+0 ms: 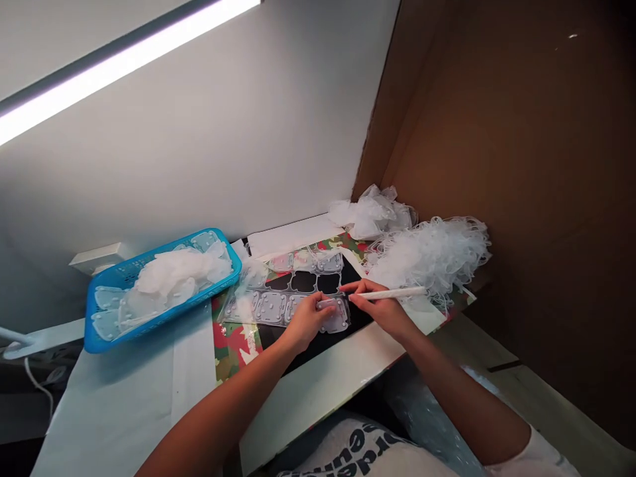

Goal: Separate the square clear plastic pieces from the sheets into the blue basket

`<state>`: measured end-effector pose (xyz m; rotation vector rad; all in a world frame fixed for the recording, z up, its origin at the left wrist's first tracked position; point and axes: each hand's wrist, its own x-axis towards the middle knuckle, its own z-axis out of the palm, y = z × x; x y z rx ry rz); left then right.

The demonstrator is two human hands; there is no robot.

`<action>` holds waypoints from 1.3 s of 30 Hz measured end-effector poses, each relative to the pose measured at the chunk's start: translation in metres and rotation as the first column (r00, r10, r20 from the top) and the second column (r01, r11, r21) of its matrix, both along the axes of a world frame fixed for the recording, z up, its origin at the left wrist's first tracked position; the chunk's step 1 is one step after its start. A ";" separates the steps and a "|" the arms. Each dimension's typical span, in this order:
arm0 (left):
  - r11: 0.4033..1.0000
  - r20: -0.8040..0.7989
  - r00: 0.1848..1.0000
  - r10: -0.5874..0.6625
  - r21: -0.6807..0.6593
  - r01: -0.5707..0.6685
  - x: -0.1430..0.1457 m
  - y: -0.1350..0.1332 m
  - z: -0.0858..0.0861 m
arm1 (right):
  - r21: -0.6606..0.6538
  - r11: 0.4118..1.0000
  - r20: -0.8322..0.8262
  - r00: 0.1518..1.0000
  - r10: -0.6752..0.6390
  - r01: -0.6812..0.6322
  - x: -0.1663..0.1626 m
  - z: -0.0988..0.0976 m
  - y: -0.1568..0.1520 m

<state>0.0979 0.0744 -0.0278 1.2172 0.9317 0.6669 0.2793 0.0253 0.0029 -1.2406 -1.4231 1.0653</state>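
Note:
A translucent molded plastic sheet (271,308) with rows of rounded-square pieces lies on a black mat (278,336). Several openings in its middle row show the black below. My left hand (309,321) is closed on the sheet's near right corner, thumb and fingers pinching a piece there. My right hand (382,306) grips a slim white pen-like tool (397,293), whose end near the fingers points left at the sheet. The index finger of that hand reaches to the sheet's right edge. The tool's exact tip is too small to make out.
A blue plastic basket (163,321) of loose translucent pieces stands at the left. On the right lies a heap of stringy clear trimmings (432,255), with more clear pieces (375,212) behind it. A cardboard wall (521,165) rises at the right; a lamp tube (134,63) hangs above.

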 end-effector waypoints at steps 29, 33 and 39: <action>0.996 0.128 0.990 0.056 0.064 -0.065 -0.013 -0.031 0.010 | 0.034 0.998 0.562 0.827 0.018 -0.045 0.017 -0.008 0.045; 0.990 0.279 0.958 0.070 -0.134 -0.033 -0.027 -0.043 0.023 | 0.111 0.994 0.317 0.947 -0.052 0.018 0.015 -0.002 0.030; 0.925 0.420 0.885 0.201 -0.380 -0.030 -0.044 -0.050 0.047 | -0.108 0.973 -0.236 0.956 0.177 -0.206 -0.005 0.006 -0.003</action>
